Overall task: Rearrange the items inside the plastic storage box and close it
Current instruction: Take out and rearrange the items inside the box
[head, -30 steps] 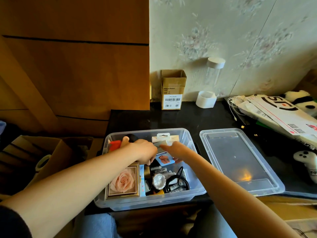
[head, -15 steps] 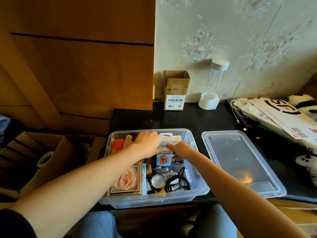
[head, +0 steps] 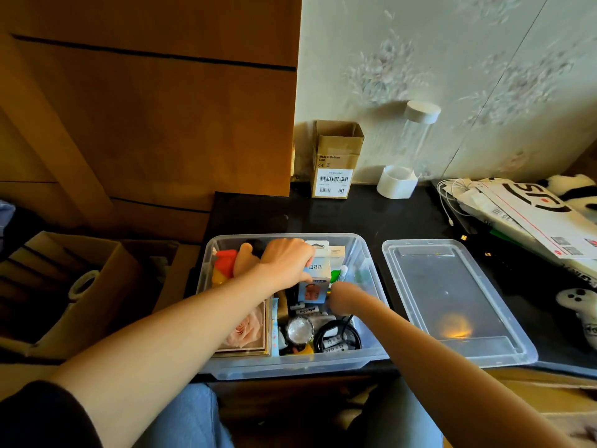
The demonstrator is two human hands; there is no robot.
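The clear plastic storage box [head: 371, 358] stands open at the black table's front edge. Its clear lid [head: 452, 302] lies flat to the right of it. My left hand [head: 284, 263] grips the upper left of a white and blue Q88 package [head: 318, 273], which stands upright at the back of the box. My right hand [head: 342, 299] reaches down among the items just right of that package; its fingers are hidden. Also inside are a framed rose picture [head: 245, 331], a red and orange toy [head: 224, 266], a round shiny object [head: 298, 329] and a coiled black cable [head: 336, 337].
A small cardboard box [head: 334, 160] and a clear tube with a white cap [head: 416, 140] stand at the wall. Papers and mailers [head: 529, 215] pile up at the right, with a white game controller [head: 581, 305] below. An open carton [head: 64, 286] sits at the left.
My right hand has left the package's right side and dropped lower into the box. My left hand has shifted right along the package's top.
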